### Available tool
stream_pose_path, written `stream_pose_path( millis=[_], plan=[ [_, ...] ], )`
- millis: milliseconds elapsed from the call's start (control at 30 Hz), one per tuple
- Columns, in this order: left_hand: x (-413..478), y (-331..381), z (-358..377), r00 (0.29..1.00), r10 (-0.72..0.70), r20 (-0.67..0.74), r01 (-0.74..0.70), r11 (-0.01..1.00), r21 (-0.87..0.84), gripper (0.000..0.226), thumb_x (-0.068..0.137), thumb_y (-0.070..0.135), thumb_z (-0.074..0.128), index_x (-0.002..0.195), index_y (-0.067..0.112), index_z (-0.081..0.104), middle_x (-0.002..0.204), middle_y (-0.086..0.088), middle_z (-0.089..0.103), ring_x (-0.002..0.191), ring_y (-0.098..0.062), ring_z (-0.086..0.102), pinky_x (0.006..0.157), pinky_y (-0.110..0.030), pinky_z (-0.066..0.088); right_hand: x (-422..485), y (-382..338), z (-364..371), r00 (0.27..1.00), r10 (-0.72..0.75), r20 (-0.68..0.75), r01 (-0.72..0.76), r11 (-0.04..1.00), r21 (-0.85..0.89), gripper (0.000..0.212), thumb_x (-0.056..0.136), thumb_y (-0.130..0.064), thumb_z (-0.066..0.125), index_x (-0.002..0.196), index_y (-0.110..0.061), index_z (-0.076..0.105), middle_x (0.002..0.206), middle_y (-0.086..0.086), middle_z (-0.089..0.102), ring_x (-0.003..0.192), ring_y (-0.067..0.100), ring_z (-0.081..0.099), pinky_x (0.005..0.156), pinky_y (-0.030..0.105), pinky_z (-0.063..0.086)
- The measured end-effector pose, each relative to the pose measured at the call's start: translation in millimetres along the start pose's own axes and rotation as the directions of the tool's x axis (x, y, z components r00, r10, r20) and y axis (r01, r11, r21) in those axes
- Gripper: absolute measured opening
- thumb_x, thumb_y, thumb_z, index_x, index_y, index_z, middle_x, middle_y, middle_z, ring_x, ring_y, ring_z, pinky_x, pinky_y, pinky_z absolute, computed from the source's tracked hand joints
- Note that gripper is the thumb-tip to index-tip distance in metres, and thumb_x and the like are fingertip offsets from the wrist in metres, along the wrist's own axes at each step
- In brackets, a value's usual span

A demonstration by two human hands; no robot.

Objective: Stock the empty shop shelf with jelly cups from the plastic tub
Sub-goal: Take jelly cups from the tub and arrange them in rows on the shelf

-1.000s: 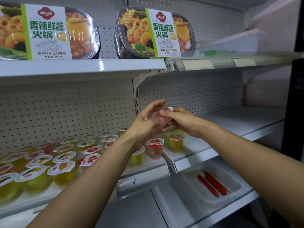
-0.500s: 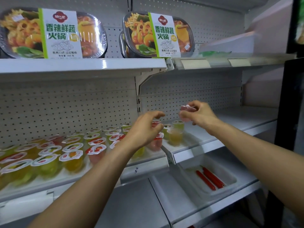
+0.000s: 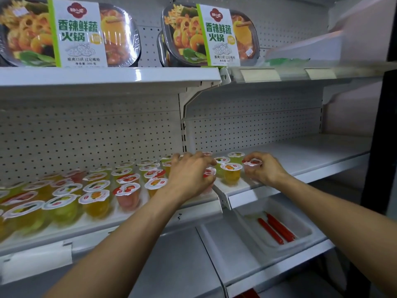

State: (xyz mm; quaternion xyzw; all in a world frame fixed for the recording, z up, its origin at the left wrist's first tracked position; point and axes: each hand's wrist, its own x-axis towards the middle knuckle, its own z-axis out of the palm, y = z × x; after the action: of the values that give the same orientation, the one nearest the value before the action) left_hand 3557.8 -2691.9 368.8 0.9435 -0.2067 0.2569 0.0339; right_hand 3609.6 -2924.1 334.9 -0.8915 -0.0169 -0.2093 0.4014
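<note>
My right hand [image 3: 263, 169] grips a pink jelly cup [image 3: 251, 165] with a red-and-white lid and holds it low on the right shelf [image 3: 311, 157], beside a yellow jelly cup [image 3: 231, 173] and two green ones behind it. My left hand [image 3: 190, 176] reaches over the seam between the shelves, its fingers curled round a red-lidded jelly cup [image 3: 209, 175] that it mostly hides. Several rows of jelly cups [image 3: 94, 190] fill the left shelf [image 3: 150, 218]. The plastic tub is not in view.
Hotpot meal trays [image 3: 86, 33] stand on the upper shelf. A white tray [image 3: 305, 235] holding red sausages [image 3: 276, 230] lies on the lower shelf at the right. A dark post [image 3: 384, 136] bounds the shelving on the right.
My right hand has come down from mid-air and lowered the pink cup to the right shelf. My left hand has moved right and forward onto the red-lidded cup at the seam.
</note>
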Motion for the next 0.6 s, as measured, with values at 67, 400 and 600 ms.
stream_pose_path(
  millis=[67, 400, 600],
  plan=[
    [-0.3, 0.0, 2.9, 1.0, 0.003, -0.005, -0.003, 1.0, 0.004, 0.04, 0.091, 0.045, 0.054, 0.132, 0.04, 0.053, 0.138, 0.007, 0.052, 0.128, -0.021, 0.046, 0.113, -0.05, 0.024, -1.0, 0.3, -1.1, 1.0, -0.015, 0.009, 0.015, 0.999, -0.036, 0.027, 0.081, -0.015, 0.076, 0.105, -0.027, 0.067, 0.115, 0.001, 0.06, 0.098, 0.023, 0.061, 0.084, 0.041, 0.056],
    [-50.7, 8.5, -6.5, 0.974, 0.011, -0.226, -0.03, 0.996, -0.082, 0.038, 0.089, 0.043, 0.048, 0.124, 0.032, 0.06, 0.121, 0.007, 0.06, 0.112, -0.021, 0.056, 0.092, -0.037, 0.041, -69.5, -18.8, -20.7, 0.963, -0.254, -0.091, 0.205, 0.908, -0.365, 0.036, 0.09, -0.034, 0.06, 0.125, -0.028, 0.057, 0.129, -0.001, 0.049, 0.118, 0.02, 0.048, 0.086, 0.034, 0.042],
    [-153.2, 4.9, -3.0, 0.955, -0.107, -0.275, 0.049, 0.977, -0.21, 0.038, 0.083, 0.036, 0.07, 0.119, 0.031, 0.061, 0.11, 0.01, 0.063, 0.088, -0.016, 0.064, 0.072, -0.034, 0.05, -142.9, -33.5, -24.3, 0.916, -0.4, 0.03, 0.38, 0.841, -0.385, 0.035, 0.088, -0.033, 0.06, 0.123, -0.032, 0.055, 0.123, -0.009, 0.058, 0.11, 0.014, 0.054, 0.087, 0.036, 0.046]
  ],
)
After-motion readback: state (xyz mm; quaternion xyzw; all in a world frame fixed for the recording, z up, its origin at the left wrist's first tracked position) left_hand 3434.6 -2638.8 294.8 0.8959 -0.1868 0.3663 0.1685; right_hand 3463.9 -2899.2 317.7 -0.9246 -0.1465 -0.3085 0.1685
